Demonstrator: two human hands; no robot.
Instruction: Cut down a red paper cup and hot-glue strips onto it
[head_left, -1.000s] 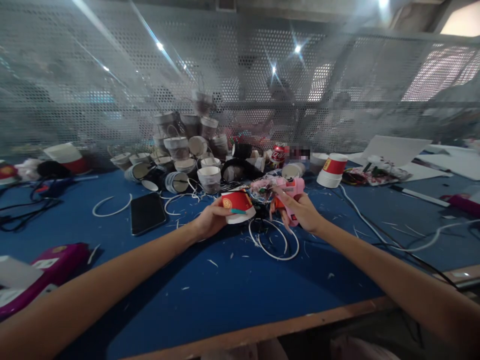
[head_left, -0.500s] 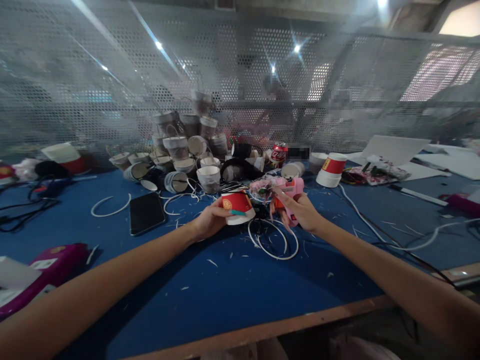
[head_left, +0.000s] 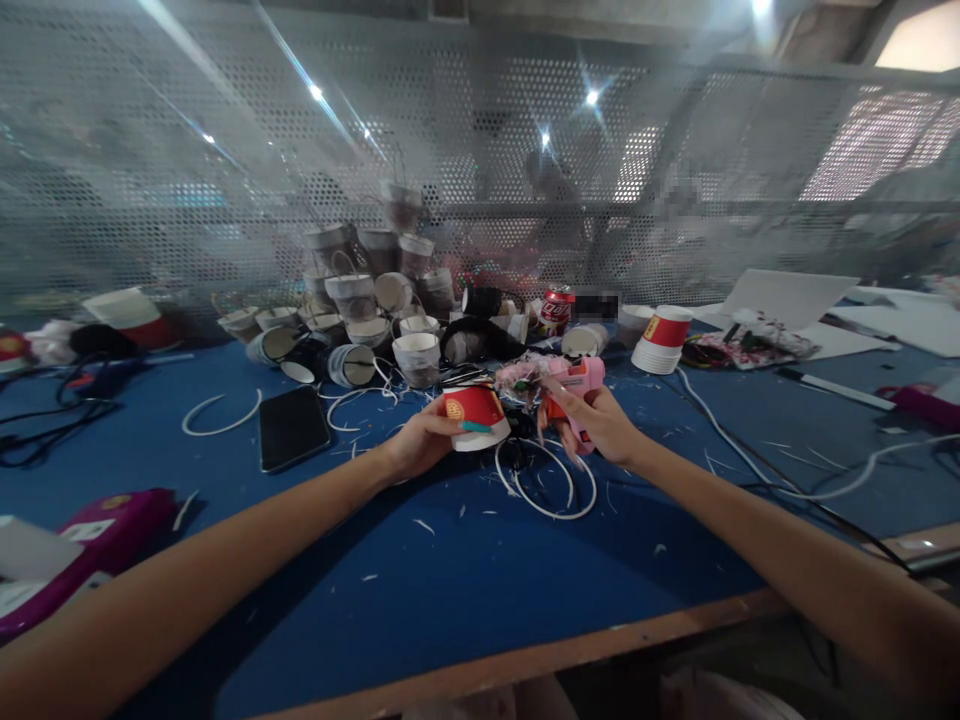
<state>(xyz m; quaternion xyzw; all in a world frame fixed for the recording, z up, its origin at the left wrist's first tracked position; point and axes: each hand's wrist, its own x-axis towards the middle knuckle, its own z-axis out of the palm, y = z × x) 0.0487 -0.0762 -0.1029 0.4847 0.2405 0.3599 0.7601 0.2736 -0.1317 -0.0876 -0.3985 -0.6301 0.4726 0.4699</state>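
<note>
In my left hand (head_left: 421, 442) is a red and white paper cup (head_left: 474, 410), tilted, with the thumb pressed along its side. Dark strands lie across the cup's upper end. My right hand (head_left: 600, 425) is wrapped round the handle of a pink glue gun (head_left: 583, 374) with an orange trigger. Clumped glue strings and scraps cover the gun's front end, which points left and sits close to the cup's top; whether they touch I cannot tell. A loop of white cord (head_left: 559, 515) lies on the blue table below the gun.
Several small grey buckets (head_left: 351, 298) are piled at the back. A black phone (head_left: 294, 428) lies left, near a purple tape dispenser-like object (head_left: 112, 525). Stacked paper cups (head_left: 661, 340), a red soda can (head_left: 556, 310) and a white cable (head_left: 724, 432) are further right.
The glue gun has shifted very slightly left toward the cup. My left hand and the cup stay nearly where they were.
</note>
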